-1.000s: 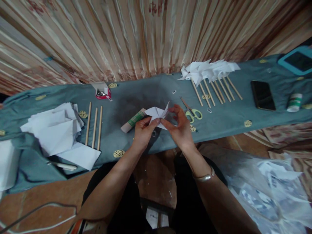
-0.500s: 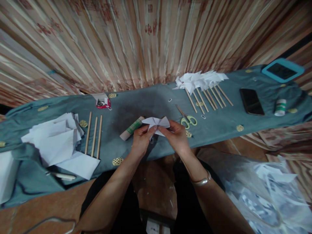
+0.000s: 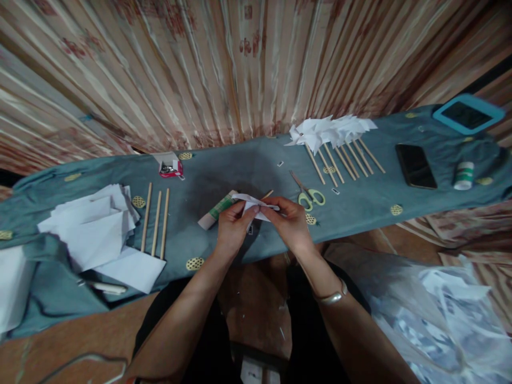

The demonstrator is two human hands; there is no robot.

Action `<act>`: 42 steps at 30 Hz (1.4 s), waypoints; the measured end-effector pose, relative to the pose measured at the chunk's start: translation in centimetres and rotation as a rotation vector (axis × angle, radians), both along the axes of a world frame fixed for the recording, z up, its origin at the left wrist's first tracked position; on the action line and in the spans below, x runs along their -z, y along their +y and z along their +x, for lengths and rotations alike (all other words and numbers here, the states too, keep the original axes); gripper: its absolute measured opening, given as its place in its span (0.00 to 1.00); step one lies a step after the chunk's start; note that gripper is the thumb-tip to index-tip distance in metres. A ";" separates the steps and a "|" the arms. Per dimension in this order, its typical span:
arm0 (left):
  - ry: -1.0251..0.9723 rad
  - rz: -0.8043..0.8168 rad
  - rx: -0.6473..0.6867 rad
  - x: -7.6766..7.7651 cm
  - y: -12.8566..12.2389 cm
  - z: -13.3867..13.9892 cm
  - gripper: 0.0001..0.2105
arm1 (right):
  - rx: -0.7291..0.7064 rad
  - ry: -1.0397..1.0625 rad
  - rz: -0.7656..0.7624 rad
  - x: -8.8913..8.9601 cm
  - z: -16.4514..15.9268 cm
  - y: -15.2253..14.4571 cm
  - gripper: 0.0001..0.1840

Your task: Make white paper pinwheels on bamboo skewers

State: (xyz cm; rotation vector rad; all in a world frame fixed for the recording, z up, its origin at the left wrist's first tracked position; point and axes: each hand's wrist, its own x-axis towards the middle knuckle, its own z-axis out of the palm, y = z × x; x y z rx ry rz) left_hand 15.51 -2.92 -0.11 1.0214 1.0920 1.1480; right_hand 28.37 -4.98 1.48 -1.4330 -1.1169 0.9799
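Observation:
A white paper pinwheel head [image 3: 253, 201] is pinched between my two hands, tilted so that it shows nearly edge-on. My left hand [image 3: 234, 224] grips its left side and my right hand [image 3: 290, 220] its right side, thumbs close together at the middle. Just behind the paper, the tip of a wooden stick [image 3: 268, 194] shows; the rest of it is hidden. Beside my left hand lies a green and pale glue stick [image 3: 218, 210]. Green-handled scissors [image 3: 307, 194] rest to the right of my right hand.
Several finished paper pinwheels [image 3: 334, 133] lie at the back right. Left are three wooden sticks [image 3: 155, 224], stacked paper squares [image 3: 96, 224] and a small red box [image 3: 170, 167] of metal pieces. Far right hold a phone [image 3: 416, 166], a white-green tube [image 3: 464, 176] and a blue-framed tablet [image 3: 468, 114].
The paper pinwheel head has tipped from showing its folded face to nearly edge-on between my fingers. The stick tip behind it shows more. The whole view has shifted slightly.

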 end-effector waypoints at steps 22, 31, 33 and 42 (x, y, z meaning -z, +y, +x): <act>0.058 0.033 0.001 -0.1 0.1 -0.1 0.08 | -0.028 0.099 -0.044 0.2 0.3 -0.1 0.08; -0.010 -0.001 -0.003 0.1 0.1 -0.1 0.07 | -0.042 0.155 -0.059 0.7 0.3 0.0 0.09; -0.006 -0.004 -0.007 0.2 0.1 -0.2 0.07 | -0.043 0.167 -0.054 0.9 0.3 0.1 0.09; 0.000 -0.019 -0.004 -0.1 0.1 -0.1 0.09 | -0.033 0.187 -0.064 1.4 0.4 0.2 0.10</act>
